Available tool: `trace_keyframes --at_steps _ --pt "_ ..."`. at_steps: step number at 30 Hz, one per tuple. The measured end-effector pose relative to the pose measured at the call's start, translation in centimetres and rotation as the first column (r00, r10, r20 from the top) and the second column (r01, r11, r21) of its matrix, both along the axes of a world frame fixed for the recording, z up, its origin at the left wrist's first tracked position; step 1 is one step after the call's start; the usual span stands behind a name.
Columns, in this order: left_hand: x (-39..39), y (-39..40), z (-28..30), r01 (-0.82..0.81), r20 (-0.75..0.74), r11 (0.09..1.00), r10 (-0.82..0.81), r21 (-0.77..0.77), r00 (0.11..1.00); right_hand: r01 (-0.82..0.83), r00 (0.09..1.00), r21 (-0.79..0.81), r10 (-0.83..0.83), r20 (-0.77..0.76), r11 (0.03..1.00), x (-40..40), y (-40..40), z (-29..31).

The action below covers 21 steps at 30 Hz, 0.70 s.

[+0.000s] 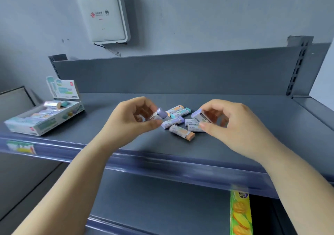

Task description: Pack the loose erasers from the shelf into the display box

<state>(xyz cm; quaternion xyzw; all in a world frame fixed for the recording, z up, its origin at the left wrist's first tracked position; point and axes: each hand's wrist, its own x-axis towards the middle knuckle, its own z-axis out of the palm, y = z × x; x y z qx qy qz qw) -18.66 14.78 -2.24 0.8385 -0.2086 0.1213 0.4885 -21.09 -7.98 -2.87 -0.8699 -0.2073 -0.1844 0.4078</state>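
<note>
Gripping one eraser apiece, both hands hovered over the loose pile on the grey shelf (235, 112). The left hand (130, 121) pinched a purple-tipped eraser (159, 114) between curled fingers and thumb, and the right hand (227, 124) held another purple eraser (199, 115) the same way, just above the heap. The display box (45, 119) sat well apart, at the left end of the shelf near its front edge, already holding a good many erasers in rows, with its printed lid flap standing up behind.

To do this step well, I judged each eraser should be turned so its long side matched the rows already in the box, then carried left and slid in flat rather than dropped, since a crooked one would block its neighbours. The left hand, being nearer the box, looked better placed to go first.

As for counts: two erasers were in the hands. About six lay loose on the shelf, namely an orange-tipped one (182, 132) nearest the front, a purple one (172, 122), a teal one (180, 112), another orange one (174, 109) behind it, and two partly hidden under the right hand. One box was in sight; its contents were too blurred to count.
</note>
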Motion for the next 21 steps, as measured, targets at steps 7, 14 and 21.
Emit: trace_keyframes --at_steps 7,14,21 --pt "-3.9 2.5 -0.4 -0.191 0.102 0.956 0.218 -0.224 0.971 -0.194 0.974 0.301 0.22 -0.053 0.934 -0.4 4.8 0.5" --pt "-6.1 9.1 -0.5 -0.332 0.062 0.84 0.394 -0.428 0.917 -0.278 0.932 0.449 0.351 -0.086 0.849 0.6 11.9 -0.3" --pt "-6.8 17.7 -0.8 -0.363 0.021 0.832 0.408 -0.419 0.913 -0.273 0.917 0.523 0.382 -0.111 0.807 0.8 21.2 -0.8"
